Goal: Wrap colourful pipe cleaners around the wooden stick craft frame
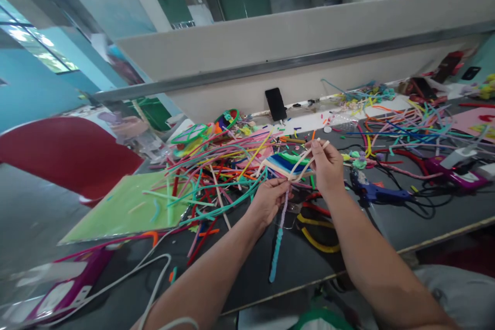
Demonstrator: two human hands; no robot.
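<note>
On left part of the table (251,279), green sheet (127,206) lying flat. To the right of it, loose heap of coloured fuzzy sticks (216,165), reaching almost up to the left hand.

Then left hand (268,198): thumb and fingers pinching the top of the twisted stem (276,255), at the meeting place with the cream strands (298,164). Long axis of twisted stem going down from the left hand toward the near edge of the table, leaning slightly left, with blue-green tip close to this edge. Cannot tell if the tip is touching the table.

From same pinch, cream strands running away to the far right, up to the right hand (328,170), there pinched between thumb and fingers near the free ends. So left hand nearer to the twisted stem, right hand beyond and to the right.

Farther right, blue glue gun (381,193), apart from both hands.
</note>
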